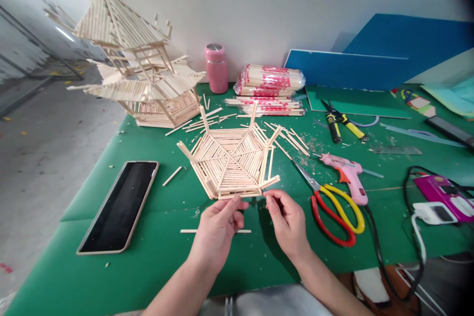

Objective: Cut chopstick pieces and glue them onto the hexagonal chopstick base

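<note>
Scissors (315,186) and a pink plastic glue gun (347,174) lie close by your right hand (288,224), with a flat phone (119,207) off left on the green table (163,276). Your left hand (217,229) pinches a thin, straight wooden stick (252,195) at the near edge of the ribbed hexagonal frame (230,157) before you; your right fingertips meet at its right end, their grip unclear.
</note>
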The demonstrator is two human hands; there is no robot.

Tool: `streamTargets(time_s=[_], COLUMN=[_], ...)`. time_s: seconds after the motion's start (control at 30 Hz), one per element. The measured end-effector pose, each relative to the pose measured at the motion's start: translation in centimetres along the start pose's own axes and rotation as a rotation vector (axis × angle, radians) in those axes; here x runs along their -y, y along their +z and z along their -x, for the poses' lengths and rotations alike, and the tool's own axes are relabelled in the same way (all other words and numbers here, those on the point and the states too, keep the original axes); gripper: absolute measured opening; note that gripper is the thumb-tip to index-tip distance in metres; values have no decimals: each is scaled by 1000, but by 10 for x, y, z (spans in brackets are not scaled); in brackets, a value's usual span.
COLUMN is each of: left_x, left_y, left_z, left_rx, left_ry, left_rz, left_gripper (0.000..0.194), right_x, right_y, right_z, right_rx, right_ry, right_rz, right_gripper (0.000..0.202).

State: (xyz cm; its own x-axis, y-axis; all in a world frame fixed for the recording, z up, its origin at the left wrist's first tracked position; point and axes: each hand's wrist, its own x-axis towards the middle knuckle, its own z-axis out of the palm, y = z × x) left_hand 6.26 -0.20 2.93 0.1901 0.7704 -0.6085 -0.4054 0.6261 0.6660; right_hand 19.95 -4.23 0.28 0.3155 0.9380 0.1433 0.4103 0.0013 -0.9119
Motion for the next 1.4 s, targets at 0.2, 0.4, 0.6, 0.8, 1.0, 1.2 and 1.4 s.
streamTargets(time_s=[0.2, 0.4, 0.6, 0.8, 1.0, 1.2, 1.4], left_x=[-1, 0, 0, 0, 0, -1, 0], left_y=[1, 1, 0, 0, 1, 1, -1], left_z=[2, 0, 0, 0, 0, 1, 0], left_rx=[-13, -10, -4, -2, -6, -10, 5], left_ry=[-5, -2, -5, -6, -1, -4, 2], left_rz=[-4, 0, 3, 9, 12, 14, 17], left_gripper=[18, 17, 16, 15, 15, 15, 13], right_x=[1, 1, 1, 1, 2, 2, 2], right_y=[0, 0, 1, 1, 0, 0, -2], right_z=[0, 1, -1, -1, -1, 0, 0], right_rx=[3, 6, 7, 1, 7, 14, 20], right_ry=[-6, -10, -13, -21, -36, -50, -60], right_rz=[2, 9, 17, 27, 26, 19, 9], right_gripper=[13, 13, 13, 15, 16, 16, 16])
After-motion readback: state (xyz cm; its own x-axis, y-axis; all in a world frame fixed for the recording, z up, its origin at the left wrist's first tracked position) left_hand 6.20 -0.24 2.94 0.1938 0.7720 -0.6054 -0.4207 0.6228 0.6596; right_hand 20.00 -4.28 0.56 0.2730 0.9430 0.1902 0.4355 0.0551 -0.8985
